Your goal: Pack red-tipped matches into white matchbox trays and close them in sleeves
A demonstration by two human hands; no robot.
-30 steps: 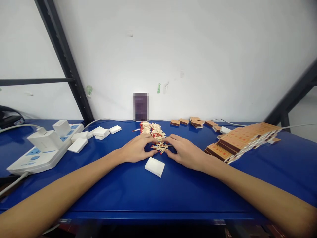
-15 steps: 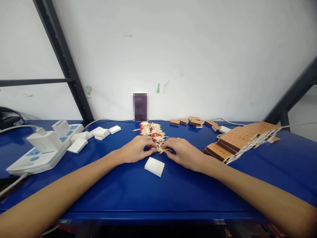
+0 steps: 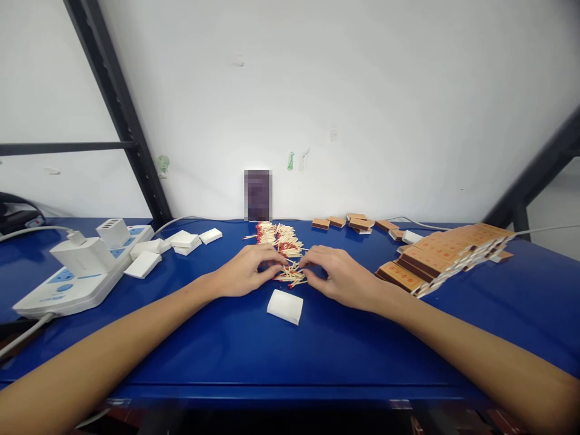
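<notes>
A heap of red-tipped wooden matches (image 3: 286, 237) lies in the middle of the blue table, with a looser, crisscrossed bunch of matches (image 3: 292, 275) at its near end. On the left side of this bunch is my left hand (image 3: 247, 270), thumb and fingers apart at the match ends. My right hand (image 3: 339, 275) faces it from the right, its thumb and forefinger parted beside the sticks. Whether the fingertips touch any matches is hard to tell. Just in front of the bunch lies a small white matchbox tray (image 3: 285, 307).
Several white trays (image 3: 183, 241) lie left, beside a power strip (image 3: 97, 290) with chargers plugged in. Stacked orange-brown matchboxes (image 3: 444, 254) stand right, with loose matchboxes (image 3: 356, 222) further back. A pixelated dark object (image 3: 258, 194) leans on the wall.
My thumbs and forefingers have parted from the near matches, which now lie loose between my hands. Both hands have stayed in nearly the same place.
</notes>
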